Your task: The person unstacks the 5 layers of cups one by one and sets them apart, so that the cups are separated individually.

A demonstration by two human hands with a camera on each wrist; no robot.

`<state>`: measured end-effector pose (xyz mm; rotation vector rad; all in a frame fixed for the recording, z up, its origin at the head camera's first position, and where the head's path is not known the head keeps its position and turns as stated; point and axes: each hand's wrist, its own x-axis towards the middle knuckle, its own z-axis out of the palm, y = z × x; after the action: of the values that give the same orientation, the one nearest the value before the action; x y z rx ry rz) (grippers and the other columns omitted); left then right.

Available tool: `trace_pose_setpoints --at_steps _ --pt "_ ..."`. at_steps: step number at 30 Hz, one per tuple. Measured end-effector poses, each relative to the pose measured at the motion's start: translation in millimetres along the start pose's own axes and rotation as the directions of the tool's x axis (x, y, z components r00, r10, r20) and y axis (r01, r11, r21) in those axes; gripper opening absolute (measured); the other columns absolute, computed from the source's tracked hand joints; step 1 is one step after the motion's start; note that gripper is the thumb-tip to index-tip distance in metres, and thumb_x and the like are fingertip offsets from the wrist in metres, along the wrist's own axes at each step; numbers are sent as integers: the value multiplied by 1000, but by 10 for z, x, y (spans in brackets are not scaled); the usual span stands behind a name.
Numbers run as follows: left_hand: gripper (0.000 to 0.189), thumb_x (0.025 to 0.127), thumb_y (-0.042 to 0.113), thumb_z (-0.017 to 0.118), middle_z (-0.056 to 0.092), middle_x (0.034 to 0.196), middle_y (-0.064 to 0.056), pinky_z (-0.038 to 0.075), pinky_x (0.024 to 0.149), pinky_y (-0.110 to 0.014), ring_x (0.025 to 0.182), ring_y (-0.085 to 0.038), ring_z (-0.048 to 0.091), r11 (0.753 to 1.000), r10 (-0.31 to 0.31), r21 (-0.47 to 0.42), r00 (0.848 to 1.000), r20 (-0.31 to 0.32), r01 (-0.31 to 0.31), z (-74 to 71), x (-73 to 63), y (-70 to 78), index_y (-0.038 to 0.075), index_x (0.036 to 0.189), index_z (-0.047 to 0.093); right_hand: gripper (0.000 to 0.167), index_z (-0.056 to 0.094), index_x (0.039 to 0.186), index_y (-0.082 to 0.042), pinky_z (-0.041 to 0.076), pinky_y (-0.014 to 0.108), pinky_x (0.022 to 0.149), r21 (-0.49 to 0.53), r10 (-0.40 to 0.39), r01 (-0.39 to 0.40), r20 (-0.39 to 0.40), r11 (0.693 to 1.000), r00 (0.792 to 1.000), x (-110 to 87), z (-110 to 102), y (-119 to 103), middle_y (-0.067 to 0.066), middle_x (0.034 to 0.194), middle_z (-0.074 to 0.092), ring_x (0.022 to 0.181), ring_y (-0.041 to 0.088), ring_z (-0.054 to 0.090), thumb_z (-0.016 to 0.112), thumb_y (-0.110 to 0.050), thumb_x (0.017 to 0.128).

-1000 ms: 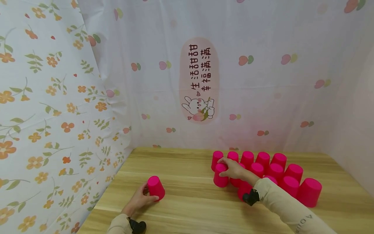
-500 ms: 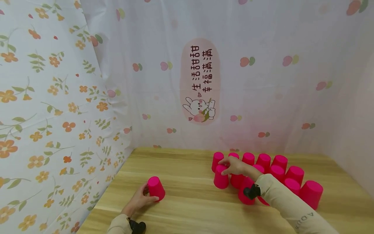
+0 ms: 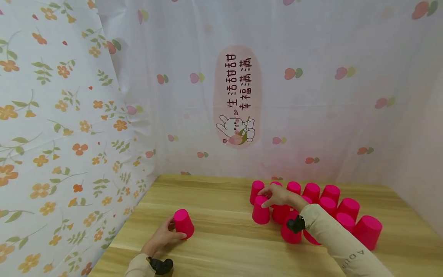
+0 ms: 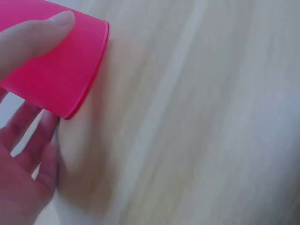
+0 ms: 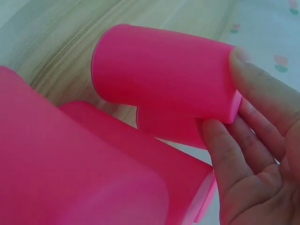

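Note:
On the left of the table, my left hand [image 3: 165,235] grips an upside-down pink cup [image 3: 184,224] low on its side. The left wrist view shows the thumb along this cup's wall [image 4: 70,70], near the rim. Farther right, my right hand [image 3: 278,195] pinches another inverted pink cup [image 3: 261,212] by its narrow closed end, at the left edge of a group of similar cups. In the right wrist view, thumb and fingers meet the end of that cup [image 5: 161,70], while other cups [image 5: 79,164] crowd beside it. My right hand and forearm hide part of the group.
Several more inverted pink cups [image 3: 368,232] stand close together on the right half of the wooden table [image 3: 221,250]. Behind is a printed cloth [image 3: 311,115], and a flowered cloth [image 3: 69,154] hangs at the left.
My right wrist has risen slightly while the fingers stay on the same cup. The left hand and its cup hold their place. The head view has shifted a little.

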<state>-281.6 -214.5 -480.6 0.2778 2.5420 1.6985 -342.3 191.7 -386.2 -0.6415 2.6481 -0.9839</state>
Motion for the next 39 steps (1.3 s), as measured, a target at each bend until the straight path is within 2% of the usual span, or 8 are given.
trace_pose_setpoints --at_steps 5,10,13,17,24,27,31,39 --pt "67 70 7 74 52 110 -15 44 79 -38 97 -29 52 1000 6 -20 998 62 -4 77 32 181 -7 125 38 44 58 111 2 47 33 75 1 21 -21 3 1000 1000 16 15 3 6 97 58 92 25 53 73 -11 71" --pt "69 70 8 74 52 113 -15 43 81 -43 98 -29 51 993 120 -4 976 181 -121 327 161 502 -5 127 38 45 58 111 3 47 34 76 -21 -3 3 15 1000 1000 11 -19 24 6 98 58 92 26 53 73 -12 72" --pt "69 69 10 75 53 111 -13 43 80 -44 96 -28 52 979 169 66 954 247 -190 560 269 672 -3 127 40 44 58 111 4 47 34 77 -39 -22 23 19 999 1000 -5 -51 33 7 99 59 93 26 54 73 -12 72" --pt "70 67 14 77 55 107 -8 45 79 -38 95 -25 53 963 171 143 931 323 -227 965 402 872 -2 126 42 44 58 111 5 47 36 78 -44 -19 20 21 999 1000 -21 -89 33 9 101 59 95 28 53 73 -11 72" --pt "62 66 12 78 56 98 4 46 75 -23 88 -13 57 964 172 113 890 422 -239 1602 459 1024 4 119 47 44 59 110 3 47 36 78 -74 -50 53 42 996 998 11 -52 18 10 103 60 94 27 54 73 -15 72" --pt "59 66 13 78 56 96 6 45 74 -21 87 -10 54 959 176 135 895 409 -251 1789 463 1048 4 116 49 44 60 110 2 47 37 79 -68 -37 39 40 997 999 31 -33 17 11 103 60 95 28 55 73 -15 71" --pt "54 64 15 79 56 92 6 44 71 -20 84 -9 54 950 184 177 920 345 -256 1978 471 1082 5 109 52 44 60 110 2 47 37 79 -58 -28 31 43 998 999 40 -28 25 10 100 61 93 27 55 73 -14 72" --pt "50 61 17 82 55 88 3 44 70 -20 82 -10 51 922 262 227 938 228 -313 2197 459 1036 3 102 56 42 61 108 2 47 36 78 -73 -45 47 32 996 998 26 -36 49 8 97 62 90 25 56 73 -14 71"
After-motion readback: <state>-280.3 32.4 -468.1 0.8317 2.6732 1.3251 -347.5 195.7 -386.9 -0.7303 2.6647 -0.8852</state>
